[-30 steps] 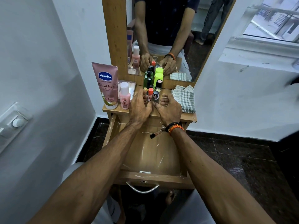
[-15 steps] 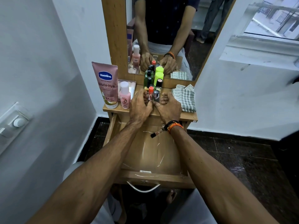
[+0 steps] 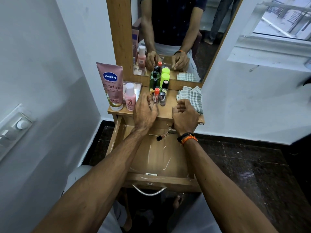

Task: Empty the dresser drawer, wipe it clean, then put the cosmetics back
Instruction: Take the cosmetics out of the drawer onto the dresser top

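On wooden dresser top (image 3: 168,113), below mirror (image 3: 176,31): cosmetics cluster (image 3: 159,88), checked cloth (image 3: 190,98). Left hand (image 3: 145,111) fingers around small bottle (image 3: 156,96); right hand (image 3: 184,115) loosely curled, empty. Drawer (image 3: 159,179) open.

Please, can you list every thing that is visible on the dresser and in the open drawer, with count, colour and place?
Vaseline tube: 1, pink, standing at the top's left edge.
Small bottle: 1, pink with white cap, right of the tube.
Tray: 1, clear, behind the pink bottle.
Green bottle: 1, dark green, by the mirror.
Neon bottle: 1, yellow-green, beside the green bottle.
Nail polish bottles: several, caps orange and silver, top's centre; exact count unclear.
Cloth: 1, grey-white check, top's right side.
Vial: 1, black cap, lying in the drawer.
Left hand: at the small bottles.
Right hand: open, empty.
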`<state>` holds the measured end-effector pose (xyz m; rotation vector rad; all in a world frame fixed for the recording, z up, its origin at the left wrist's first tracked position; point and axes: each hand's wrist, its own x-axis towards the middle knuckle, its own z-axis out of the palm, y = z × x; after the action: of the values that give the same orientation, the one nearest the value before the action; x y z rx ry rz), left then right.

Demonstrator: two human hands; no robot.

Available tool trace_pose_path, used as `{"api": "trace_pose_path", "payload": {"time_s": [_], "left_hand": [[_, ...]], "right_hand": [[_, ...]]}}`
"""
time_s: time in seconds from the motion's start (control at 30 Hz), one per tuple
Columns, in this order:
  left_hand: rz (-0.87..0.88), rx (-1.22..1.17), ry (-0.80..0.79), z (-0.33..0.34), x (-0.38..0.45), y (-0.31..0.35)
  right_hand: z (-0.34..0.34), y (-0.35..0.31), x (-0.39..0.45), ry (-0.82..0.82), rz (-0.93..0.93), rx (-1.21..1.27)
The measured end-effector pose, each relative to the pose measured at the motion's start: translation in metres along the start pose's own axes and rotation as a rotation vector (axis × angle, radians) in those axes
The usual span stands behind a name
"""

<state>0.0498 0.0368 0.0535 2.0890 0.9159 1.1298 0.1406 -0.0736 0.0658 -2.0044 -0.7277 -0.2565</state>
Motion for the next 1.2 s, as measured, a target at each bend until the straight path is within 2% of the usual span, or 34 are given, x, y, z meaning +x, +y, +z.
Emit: {"api": "trace_pose_path", "payload": {"time_s": [0.13,0.2,0.27,0.4,0.47,0.6,0.77,1.0,1.2], "left_hand": [[0.095,0.074,0.053,-0.009,-0.023,0.0],[0.119,0.09,0.021,-0.012,-0.034,-0.002],[0.133,0.08,-0.07,-0.011,-0.046,-0.009],[0.01,0.138,-0.365,-0.003,-0.063,-0.028],[-0.056,0.199,-0.48,0.001,-0.068,-0.033],[-0.066,0.192,-0.555,0.014,-0.067,-0.029],[-0.042,0.108,-0.561,0.036,-0.068,-0.012],[-0.125,0.019,-0.457,0.058,-0.073,-0.008],[-0.278,0.08,-0.399,0.068,-0.072,-0.01]], "right_hand": [[-0.021,0.007,-0.019,0.107,0.016,0.016],[-0.029,0.013,-0.032,0.08,-0.003,0.011],[-0.033,0.022,-0.045,-0.039,0.009,-0.014],[-0.038,0.03,-0.061,-0.47,0.178,-0.202],[-0.037,0.035,-0.07,-0.545,0.224,-0.289],[-0.033,0.035,-0.077,-0.438,0.24,-0.367],[-0.035,0.026,-0.069,-0.292,0.176,-0.417],[-0.03,0.032,-0.054,-0.305,0.222,-0.422],[-0.026,0.031,-0.051,-0.31,0.224,-0.433]]}}
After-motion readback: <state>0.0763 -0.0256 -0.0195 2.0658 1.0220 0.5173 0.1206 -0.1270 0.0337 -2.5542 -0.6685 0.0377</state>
